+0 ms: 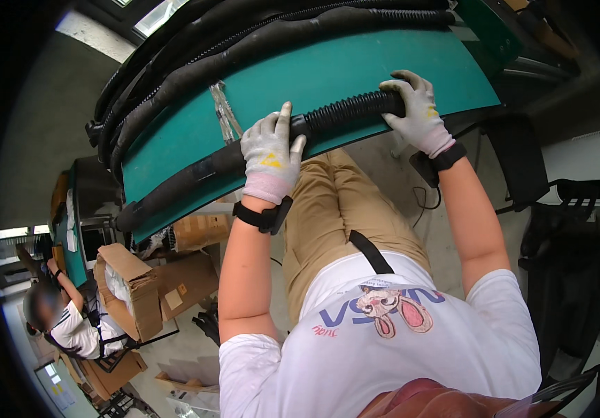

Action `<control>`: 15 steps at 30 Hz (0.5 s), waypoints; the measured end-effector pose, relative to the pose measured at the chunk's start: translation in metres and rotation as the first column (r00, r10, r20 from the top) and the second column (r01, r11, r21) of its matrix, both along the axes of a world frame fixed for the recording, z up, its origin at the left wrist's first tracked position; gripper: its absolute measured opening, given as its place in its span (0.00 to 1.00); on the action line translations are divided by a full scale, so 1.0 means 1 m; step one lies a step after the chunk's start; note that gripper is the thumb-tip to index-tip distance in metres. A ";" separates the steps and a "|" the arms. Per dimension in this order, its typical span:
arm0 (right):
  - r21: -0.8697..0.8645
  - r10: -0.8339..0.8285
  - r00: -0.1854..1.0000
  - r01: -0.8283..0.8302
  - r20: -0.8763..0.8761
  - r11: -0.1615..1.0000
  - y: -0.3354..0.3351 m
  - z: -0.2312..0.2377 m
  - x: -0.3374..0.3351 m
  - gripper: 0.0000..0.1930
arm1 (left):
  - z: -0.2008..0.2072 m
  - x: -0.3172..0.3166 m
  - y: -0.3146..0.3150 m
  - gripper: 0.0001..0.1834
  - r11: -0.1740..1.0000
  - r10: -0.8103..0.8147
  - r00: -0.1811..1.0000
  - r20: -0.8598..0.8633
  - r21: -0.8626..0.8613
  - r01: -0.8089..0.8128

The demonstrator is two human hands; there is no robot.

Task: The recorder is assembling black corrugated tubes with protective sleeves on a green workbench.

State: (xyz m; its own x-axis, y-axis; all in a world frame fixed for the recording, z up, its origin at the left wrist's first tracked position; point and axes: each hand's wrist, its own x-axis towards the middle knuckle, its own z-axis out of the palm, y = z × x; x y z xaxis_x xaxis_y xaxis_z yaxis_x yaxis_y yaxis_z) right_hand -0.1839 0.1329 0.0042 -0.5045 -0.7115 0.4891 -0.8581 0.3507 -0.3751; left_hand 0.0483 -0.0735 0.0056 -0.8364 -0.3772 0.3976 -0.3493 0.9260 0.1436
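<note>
A black corrugated hose (345, 111) lies across the front of the green table (342, 63). Its left length runs on as a smooth dark sleeve (195, 171) past the table's left edge. My left hand (270, 155), in a pale grey glove with a pink cuff, is closed round the sleeve beside a black collar (300, 127). On the far side of the ribbed part, my right hand (417, 111), gloved the same way, grips the hose near its right end. Its palm and fingers partly cover that end.
Several long black hoses (244, 43) lie bundled along the table's back. Clear plastic wrapping (225, 111) rests behind my left hand. Open cardboard boxes (129, 289) stand lower left, near a seated person (80, 317). A black chair (516, 164) is at the right.
</note>
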 end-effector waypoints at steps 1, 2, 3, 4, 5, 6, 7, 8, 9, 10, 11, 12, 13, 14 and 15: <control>-0.040 0.011 1.000 -0.011 -0.009 0.999 0.002 0.001 0.000 0.27 | -0.001 0.000 0.000 0.38 1.000 -0.008 1.000 -0.023 -0.009 0.008; -0.014 0.088 0.995 -0.087 0.051 0.996 0.004 0.004 -0.003 0.27 | -0.001 0.002 0.001 0.37 0.999 -0.015 0.998 -0.054 0.027 0.017; 0.008 0.161 0.980 -0.163 0.113 0.987 0.007 0.006 -0.004 0.28 | 0.000 0.003 0.003 0.36 0.997 -0.023 0.996 -0.082 0.065 0.029; 0.010 0.160 0.980 -0.162 0.116 0.987 0.008 0.006 -0.003 0.28 | 0.001 0.004 0.005 0.36 0.997 -0.024 0.996 -0.082 0.067 0.029; 0.034 0.132 0.986 -0.136 0.101 0.990 0.009 0.007 -0.003 0.28 | 0.002 0.005 0.008 0.36 0.999 -0.007 0.996 -0.087 0.049 0.011; 0.058 0.103 0.991 -0.108 0.085 0.992 0.010 0.007 -0.002 0.28 | 0.005 0.005 0.011 0.35 0.998 0.024 0.999 -0.048 0.055 -0.021; 0.061 0.098 0.991 -0.104 0.087 0.993 0.011 0.007 -0.001 0.28 | 0.009 0.004 0.014 0.35 0.999 0.005 0.996 -0.091 0.035 -0.001; 0.069 0.088 0.992 -0.094 0.094 0.993 0.010 0.006 0.000 0.29 | 0.014 0.003 0.015 0.34 0.998 0.029 0.998 -0.050 0.058 -0.026; 0.076 0.079 0.992 -0.087 0.101 0.993 0.009 0.005 0.000 0.29 | 0.019 0.002 0.015 0.33 0.993 0.065 0.998 0.017 0.095 -0.066; 0.076 0.081 0.991 -0.089 0.102 0.993 0.009 0.004 0.001 0.29 | 0.024 -0.001 0.018 0.31 0.992 0.081 0.996 0.027 0.094 -0.083; 0.038 0.088 0.991 -0.093 0.104 0.995 0.009 0.002 0.002 0.28 | 0.027 -0.006 0.019 0.31 0.991 0.087 0.995 0.045 0.100 -0.092; 0.012 0.089 0.990 -0.090 0.113 0.996 0.008 0.000 0.003 0.27 | 0.030 -0.013 0.020 0.31 0.995 0.055 0.998 0.008 0.079 -0.055; 0.002 0.097 0.990 -0.098 0.103 0.995 0.008 -0.002 0.004 0.27 | 0.032 -0.021 0.020 0.31 0.999 0.009 0.998 -0.060 0.037 -0.007; -0.027 0.091 0.992 -0.089 0.087 0.996 0.009 -0.005 0.006 0.27 | 0.032 -0.030 0.018 0.31 0.997 -0.061 0.995 -0.079 0.035 0.064; -0.044 0.076 0.994 -0.073 0.083 0.996 0.010 -0.007 0.008 0.27 | 0.031 -0.037 0.019 0.31 0.997 -0.051 0.997 -0.049 0.059 0.054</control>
